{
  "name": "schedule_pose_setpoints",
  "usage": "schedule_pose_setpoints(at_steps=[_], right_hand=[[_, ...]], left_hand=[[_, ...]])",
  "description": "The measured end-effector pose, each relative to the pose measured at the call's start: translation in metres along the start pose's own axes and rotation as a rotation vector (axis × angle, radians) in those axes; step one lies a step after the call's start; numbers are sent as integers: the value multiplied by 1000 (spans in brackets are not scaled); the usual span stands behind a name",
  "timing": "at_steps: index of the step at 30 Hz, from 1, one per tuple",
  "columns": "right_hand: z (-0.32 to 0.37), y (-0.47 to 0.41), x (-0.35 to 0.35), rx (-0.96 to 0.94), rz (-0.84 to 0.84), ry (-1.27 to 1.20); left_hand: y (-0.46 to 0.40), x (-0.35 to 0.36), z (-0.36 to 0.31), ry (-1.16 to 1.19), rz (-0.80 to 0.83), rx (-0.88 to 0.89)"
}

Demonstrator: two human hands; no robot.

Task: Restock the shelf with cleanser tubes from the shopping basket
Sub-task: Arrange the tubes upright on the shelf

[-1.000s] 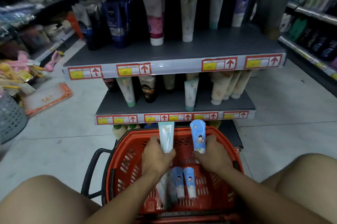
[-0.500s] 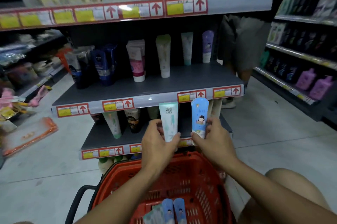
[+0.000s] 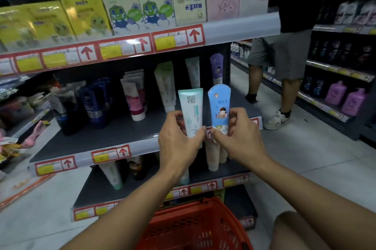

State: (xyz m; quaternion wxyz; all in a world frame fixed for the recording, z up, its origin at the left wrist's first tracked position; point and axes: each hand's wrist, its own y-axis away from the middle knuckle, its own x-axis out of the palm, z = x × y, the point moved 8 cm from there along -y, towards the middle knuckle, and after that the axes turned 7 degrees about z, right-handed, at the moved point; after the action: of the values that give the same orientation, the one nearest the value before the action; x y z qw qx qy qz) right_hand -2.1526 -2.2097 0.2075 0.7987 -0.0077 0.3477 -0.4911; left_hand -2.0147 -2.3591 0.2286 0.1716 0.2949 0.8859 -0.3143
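My left hand [image 3: 179,140] has its fingers and thumb wrapped round the lower part of a pale mint cleanser tube [image 3: 191,111], and my right hand [image 3: 240,133] pinches the lower part of a blue cleanser tube [image 3: 219,109] that carries a small cartoon child. Both tubes stand upright, crimped ends up, caps hidden in my palms, side by side and almost touching, just in front of the middle shelf [image 3: 114,137]. To place them well, I judge each should go to its matching row: a similar mint tube [image 3: 193,71] stands at 12 o'clock from my left hand, and a purple cartoon tube [image 3: 216,67] at 12 o'clock from the blue one. I would set each down cap first, one at a time, so that neighbours do not topple. The mint tube is smooth, with a small square emblem and faint vertical print. The orange shopping basket [image 3: 195,225] sits at 6 o'clock, below my forearms.
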Motion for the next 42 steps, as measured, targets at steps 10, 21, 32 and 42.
schedule_pose_setpoints(at_steps=[10,21,32,42], right_hand=[[-12,-85,-21,-20,-90,14],[-48,-107,-8,-8,-51,113],[-62,-138,-2,153,141,368],[-75,-202,20,224,149,317]], left_hand=[[-75,41,-17,7,-49,-23],[-93,71,5,1,-11,-100],[-112,91,19,-289,104,-270],[-176,116,40,-288,123,-399]])
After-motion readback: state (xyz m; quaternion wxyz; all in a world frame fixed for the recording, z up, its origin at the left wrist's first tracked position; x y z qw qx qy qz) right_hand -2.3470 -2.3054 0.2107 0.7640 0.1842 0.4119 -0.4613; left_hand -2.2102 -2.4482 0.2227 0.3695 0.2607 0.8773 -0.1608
